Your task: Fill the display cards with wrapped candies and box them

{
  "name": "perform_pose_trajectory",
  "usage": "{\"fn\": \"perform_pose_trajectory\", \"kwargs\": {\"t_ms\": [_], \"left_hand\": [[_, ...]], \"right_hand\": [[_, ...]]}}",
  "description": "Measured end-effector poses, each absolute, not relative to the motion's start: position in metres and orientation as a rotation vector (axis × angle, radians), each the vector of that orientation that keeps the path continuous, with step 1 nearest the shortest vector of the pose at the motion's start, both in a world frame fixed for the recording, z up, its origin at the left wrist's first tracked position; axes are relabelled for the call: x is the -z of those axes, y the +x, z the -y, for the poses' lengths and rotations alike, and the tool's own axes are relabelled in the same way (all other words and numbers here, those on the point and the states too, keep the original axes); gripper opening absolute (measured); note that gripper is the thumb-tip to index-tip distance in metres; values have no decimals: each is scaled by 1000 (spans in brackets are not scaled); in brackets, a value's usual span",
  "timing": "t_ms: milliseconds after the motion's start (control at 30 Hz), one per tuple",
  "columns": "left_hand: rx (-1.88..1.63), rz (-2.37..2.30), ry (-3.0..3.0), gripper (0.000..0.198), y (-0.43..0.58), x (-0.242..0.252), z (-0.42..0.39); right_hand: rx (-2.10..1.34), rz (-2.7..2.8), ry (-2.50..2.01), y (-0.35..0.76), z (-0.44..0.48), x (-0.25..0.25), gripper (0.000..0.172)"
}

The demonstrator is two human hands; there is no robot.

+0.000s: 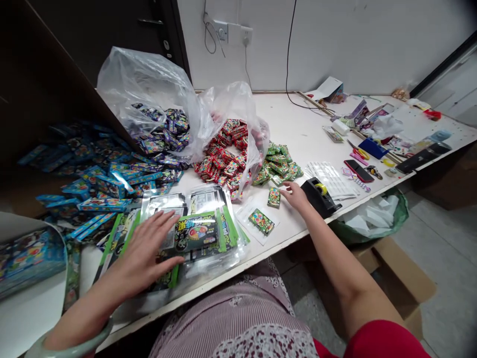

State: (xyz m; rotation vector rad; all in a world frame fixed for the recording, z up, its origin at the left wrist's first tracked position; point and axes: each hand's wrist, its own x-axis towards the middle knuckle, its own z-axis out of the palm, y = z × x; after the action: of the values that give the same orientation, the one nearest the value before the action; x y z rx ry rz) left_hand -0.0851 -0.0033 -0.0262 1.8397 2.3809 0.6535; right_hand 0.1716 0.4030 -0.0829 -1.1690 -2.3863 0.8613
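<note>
My left hand (151,248), fingers spread, is over a stack of clear and green printed plastic pouches (227,228) at the table's front. A black and green printed packet (197,231) lies on top of the stack, close to its fingertips. Farther right, my right hand (296,196) is beside a small green packet (274,197) on the white table; its fingers are partly curled, and whether they touch the packet is unclear. Another green packet (261,221) lies on a small clear bag (244,215) between the hands.
Blue packets (108,184) heap at left. Plastic bags hold purple packets (167,129) and red packets (223,159); green packets (281,161) pile beside them. Right of my hand stand a tape dispenser (316,199), white sheets (331,179), a phone (358,171) and scissors (359,150).
</note>
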Motion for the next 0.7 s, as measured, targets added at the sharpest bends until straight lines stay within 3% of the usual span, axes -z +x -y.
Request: {"fn": "perform_pose_trajectory", "kwargs": {"t_ms": [167, 367, 567, 700], "left_hand": [[-307, -2342, 1851, 88, -94, 44, -13], [-447, -2361, 1851, 88, -80, 16, -15], [-549, -2352, 1876, 91, -69, 2, -24], [-546, -2350, 1978, 91, -73, 3, -10]], "right_hand": [[-858, 2624, -949, 179, -401, 76, 72], [-842, 2561, -831, 180, -367, 46, 63], [-949, 2650, 85, 157, -296, -26, 71], [-761, 2865, 359, 133, -274, -44, 68]]}}
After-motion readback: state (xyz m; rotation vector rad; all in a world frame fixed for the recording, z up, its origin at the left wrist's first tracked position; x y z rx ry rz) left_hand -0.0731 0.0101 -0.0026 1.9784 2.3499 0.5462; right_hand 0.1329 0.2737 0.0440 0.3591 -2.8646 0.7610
